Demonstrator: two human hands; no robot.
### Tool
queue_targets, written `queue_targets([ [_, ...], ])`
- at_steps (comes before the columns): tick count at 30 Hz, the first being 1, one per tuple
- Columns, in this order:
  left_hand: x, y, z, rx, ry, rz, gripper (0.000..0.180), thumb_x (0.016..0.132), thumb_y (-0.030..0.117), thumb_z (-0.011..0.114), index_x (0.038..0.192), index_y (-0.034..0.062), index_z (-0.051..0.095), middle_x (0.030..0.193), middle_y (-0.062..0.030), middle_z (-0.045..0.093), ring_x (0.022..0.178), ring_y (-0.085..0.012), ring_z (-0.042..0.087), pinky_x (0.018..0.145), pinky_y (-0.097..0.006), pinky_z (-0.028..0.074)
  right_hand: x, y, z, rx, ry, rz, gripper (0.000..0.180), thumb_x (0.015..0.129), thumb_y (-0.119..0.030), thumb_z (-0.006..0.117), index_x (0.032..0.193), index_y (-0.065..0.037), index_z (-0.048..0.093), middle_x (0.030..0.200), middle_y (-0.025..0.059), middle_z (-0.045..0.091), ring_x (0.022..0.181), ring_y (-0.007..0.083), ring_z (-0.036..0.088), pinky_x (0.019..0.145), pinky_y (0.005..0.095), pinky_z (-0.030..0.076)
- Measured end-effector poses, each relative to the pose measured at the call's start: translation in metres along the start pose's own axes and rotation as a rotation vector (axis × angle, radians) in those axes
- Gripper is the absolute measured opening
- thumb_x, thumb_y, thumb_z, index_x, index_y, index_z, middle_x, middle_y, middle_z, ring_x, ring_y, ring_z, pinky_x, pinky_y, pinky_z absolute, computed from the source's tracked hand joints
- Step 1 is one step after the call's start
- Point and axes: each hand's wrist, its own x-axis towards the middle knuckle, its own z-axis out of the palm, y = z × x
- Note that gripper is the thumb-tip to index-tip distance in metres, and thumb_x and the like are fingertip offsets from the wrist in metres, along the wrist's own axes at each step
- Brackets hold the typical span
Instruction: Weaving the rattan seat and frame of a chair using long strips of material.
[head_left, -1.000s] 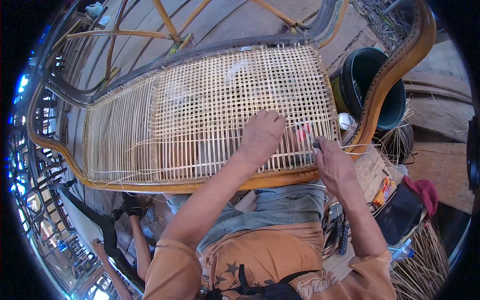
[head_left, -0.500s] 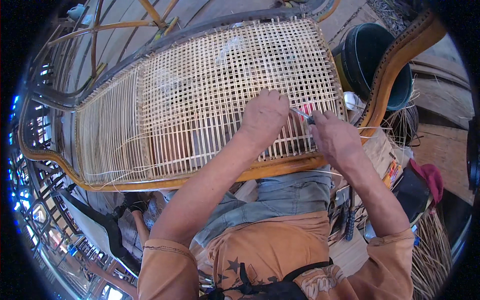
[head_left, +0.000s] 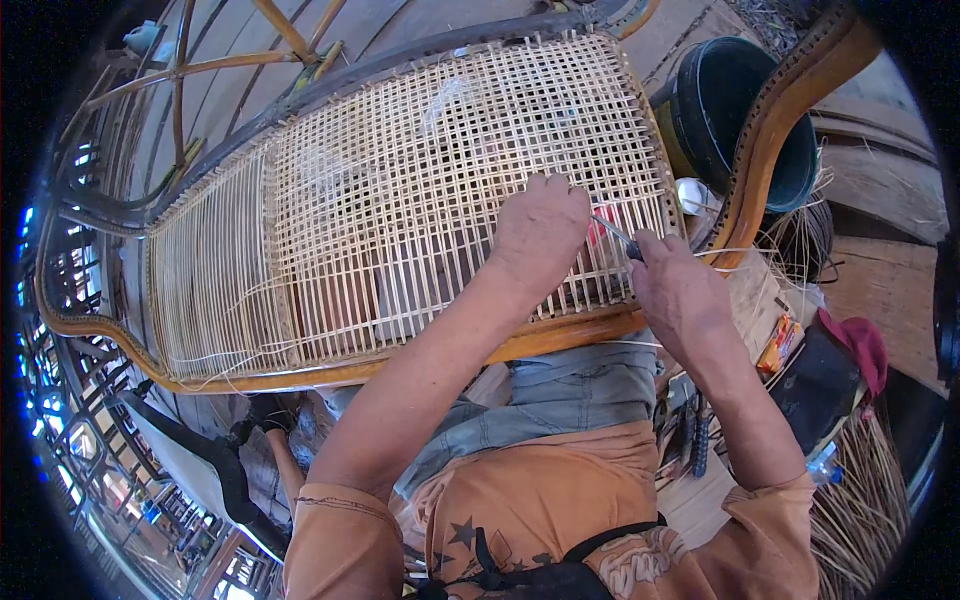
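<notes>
A woven cane panel [head_left: 400, 170] stretches across a curved wooden frame [head_left: 570, 332] above my lap. My left hand [head_left: 541, 232] rests on the weave near its right part, fingers curled in; what they pinch is hidden. In my closed right hand [head_left: 682, 296] is a thin tool with a metal shaft [head_left: 614, 233] and a dark handle, perhaps an awl. Its shaft slants up-left over the strands toward my left fingers. Pale loose cane strands [head_left: 735, 250] stick out beside my right hand. The panel's near and left parts show mostly parallel strands, its upper part a square grid.
A dark green bucket [head_left: 700, 110] lies tilted behind the frame's right arm [head_left: 785, 110]. On the right are an orange packet [head_left: 779, 343], a dark red cloth [head_left: 858, 350] and a bundle of cane strips [head_left: 865, 500]. A dark-framed panel [head_left: 190, 455] stands at lower left.
Both hands have shifted slightly right across the weave. The tool's shaft shows longer between them, with my right hand a little lower. The whole scene has slid slightly left in view.
</notes>
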Motion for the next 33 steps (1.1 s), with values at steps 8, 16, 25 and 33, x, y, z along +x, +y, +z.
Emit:
queue_targets([
  [8,0.006,-0.001,0.01,0.0,-0.016,0.035,0.012,0.071,0.011,0.062,0.079,0.0067,0.055,0.077,-0.0092,0.054,0.077,-0.0259,0.057,0.062,-0.037,0.049,0.003,0.005,0.01,0.018,0.047,0.008,0.021,0.091,-0.021,0.047,0.1,-0.003,0.051,0.09,0.0169,0.059,0.084,0.0358,0.06,0.072,0.0444,0.05],
  [16,-0.005,0.01,-0.005,-0.11,0.106,0.02,0.015,0.069,0.007,0.061,0.084,0.006,0.057,0.082,-0.008,0.054,0.08,-0.0261,0.054,0.07,-0.038,0.047,-0.065,0.036,0.058,0.701,0.295,-0.016,0.031,0.085,-0.019,0.06,0.109,-0.002,0.052,0.089,0.0153,0.059,0.075,0.0279,0.059,0.067,0.0359,0.047],
  [25,0.011,0.057,0.0,-0.22,-0.072,0.077,0.046,0.078,0.024,0.065,0.12,0.0132,0.051,0.125,-0.0129,0.043,0.12,-0.0366,0.036,0.097,-0.047,0.032,-0.085,0.036,0.13,1.352,0.294,0.225,0.029,0.087,-0.022,0.06,0.107,-0.002,0.052,0.078,0.003,0.054,0.072,0.0112,0.05,0.064,0.0264,0.043],
  [33,0.008,0.065,-0.003,-0.266,-0.127,0.005,0.044,0.077,0.025,0.065,0.116,0.0103,0.053,0.13,-0.0129,0.042,0.124,-0.0368,0.033,0.1,-0.049,0.029,-0.082,0.038,0.127,1.45,0.264,0.207,0.043,0.092,-0.041,0.047,0.11,-0.001,0.048,0.079,0.0047,0.055,0.071,0.0114,0.049,0.065,0.0247,0.041],
])
